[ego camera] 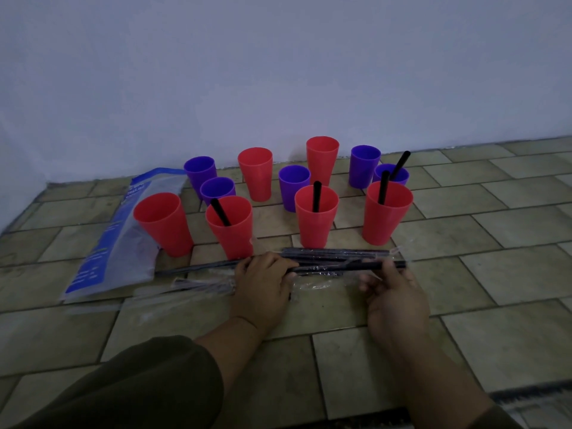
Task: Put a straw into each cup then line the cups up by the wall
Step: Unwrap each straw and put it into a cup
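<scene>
Left hand (pixel 263 283) and right hand (pixel 393 292): each pinches an end of one black straw (pixel 337 267), held level between them. Clear wrapper (pixel 312 284) crinkled beneath; likely being stripped before insertion. Spare straws (pixel 334 251) lie just beyond on the tiled floor (pixel 495 274), near to hand. Eleven cups past them, scattered, not yet in a row: four hold straws, e.g. centre red cup (pixel 315 224); seven empty, e.g. leftmost red cup (pixel 161 227). Blue-printed bag (pixel 117 243) at left. Wall (pixel 278 72) behind
</scene>
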